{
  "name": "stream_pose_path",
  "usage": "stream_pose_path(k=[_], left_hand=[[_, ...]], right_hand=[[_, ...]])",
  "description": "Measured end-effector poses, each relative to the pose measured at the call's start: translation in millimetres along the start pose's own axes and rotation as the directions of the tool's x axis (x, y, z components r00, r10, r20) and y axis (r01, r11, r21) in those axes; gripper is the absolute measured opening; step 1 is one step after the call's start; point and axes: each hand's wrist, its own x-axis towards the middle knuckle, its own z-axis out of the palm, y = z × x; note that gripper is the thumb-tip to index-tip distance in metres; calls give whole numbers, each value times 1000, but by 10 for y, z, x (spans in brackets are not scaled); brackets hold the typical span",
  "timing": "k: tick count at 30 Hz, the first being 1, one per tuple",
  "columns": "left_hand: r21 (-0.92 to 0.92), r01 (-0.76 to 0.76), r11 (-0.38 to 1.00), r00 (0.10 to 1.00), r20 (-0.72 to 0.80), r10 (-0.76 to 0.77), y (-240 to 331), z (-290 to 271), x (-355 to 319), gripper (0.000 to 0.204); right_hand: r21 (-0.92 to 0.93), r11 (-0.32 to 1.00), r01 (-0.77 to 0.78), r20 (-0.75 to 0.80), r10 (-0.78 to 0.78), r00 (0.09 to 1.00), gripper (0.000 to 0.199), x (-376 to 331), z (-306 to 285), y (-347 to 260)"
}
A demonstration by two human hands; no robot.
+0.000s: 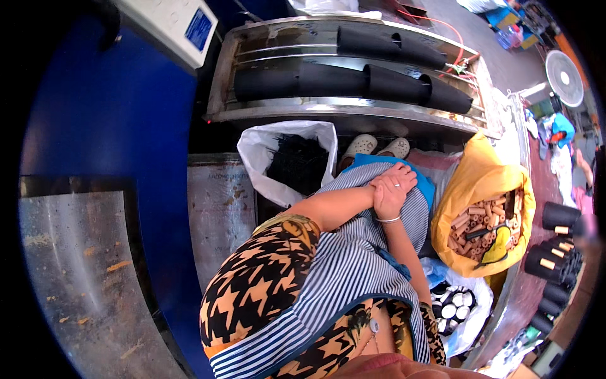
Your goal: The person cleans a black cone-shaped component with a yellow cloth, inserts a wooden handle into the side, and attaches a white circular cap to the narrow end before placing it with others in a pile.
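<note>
My left hand [402, 172] rests on my lap, on the striped apron [353, 259] beside a bright blue cloth [426, 186]. Across its back lies my right hand [386, 199], crossed over near the wrist, with a ring and a thin bracelet. The fingers of both look laid flat rather than clenched, though the overlap hides part of the left ones. Neither hand shows any tool or part in it. Nearest on the left is a white sack [252, 148] of black bristle-like strands; on the right, a yellow sack [470, 170] holds brown tubes and a yellow-handled tool.
A metal-framed trough [278, 114] with black cylindrical rollers [328, 82] stands ahead. A blue machine panel [113, 114] fills the left. Round black-and-white pieces [451, 306] sit in a plastic bag at right, near a bench with black cylinders [558, 215]. A fan [564, 77] stands farther off.
</note>
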Motion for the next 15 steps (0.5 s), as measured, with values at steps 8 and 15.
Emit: stream_pose_path(k=[8, 15], left_hand=[[10, -41, 999, 996, -85, 41, 29, -128, 8, 18], [-23, -45, 999, 995, -88, 43, -24, -88, 92, 17]], right_hand=[[-367, 911, -190, -42, 188, 981, 29, 316, -1, -300], [-157, 987, -34, 15, 37, 999, 34, 120, 116, 35]])
